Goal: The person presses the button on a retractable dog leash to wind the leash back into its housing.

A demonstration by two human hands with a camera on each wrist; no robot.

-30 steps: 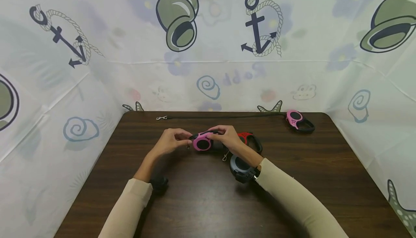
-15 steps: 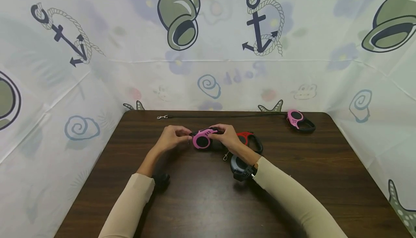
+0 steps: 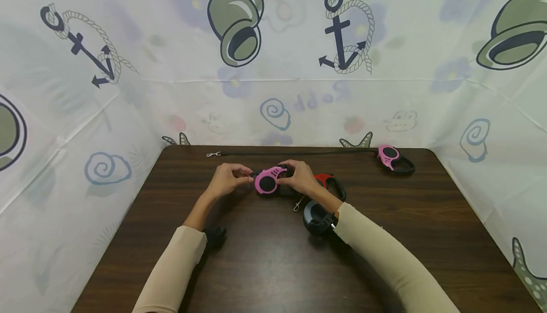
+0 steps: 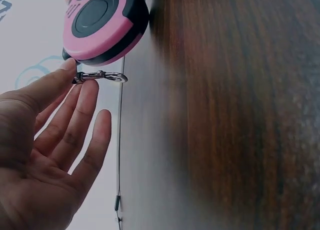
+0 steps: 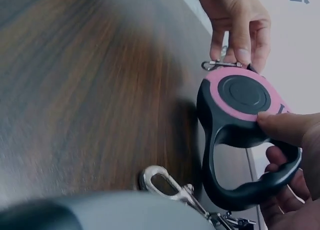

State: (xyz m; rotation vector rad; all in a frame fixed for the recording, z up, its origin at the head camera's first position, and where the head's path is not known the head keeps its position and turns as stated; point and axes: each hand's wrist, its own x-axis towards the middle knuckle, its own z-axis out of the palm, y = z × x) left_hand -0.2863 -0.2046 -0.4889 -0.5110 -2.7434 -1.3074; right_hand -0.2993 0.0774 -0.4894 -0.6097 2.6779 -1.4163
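Observation:
Both hands hold a pink and black retractable dog leash (image 3: 267,184) above the middle of the table. My left hand (image 3: 227,180) pinches the cord end between thumb and fingers, beside the metal snap hook (image 4: 102,76) that sticks out there. My right hand (image 3: 300,179) grips the handle side, its thumb on the pink casing and its fingers behind the black handle loop (image 5: 240,195). The casing's round black disc faces me. Below the right forearm lies a grey and black leash (image 3: 315,213); a red and black leash (image 3: 323,178) sits behind that arm, partly hidden.
At the back right of the dark wood table (image 3: 265,265) lies a second pink leash (image 3: 388,156). Its black cord (image 3: 295,153) runs left along the back edge to a snap hook (image 3: 213,154). Another metal hook (image 3: 297,205) lies near the grey leash. Printed cloth surrounds the table.
The pink leash has risen slightly in both hands, and its face has turned more toward me. Its snap hook stays at the left fingers. The other leashes have not moved.

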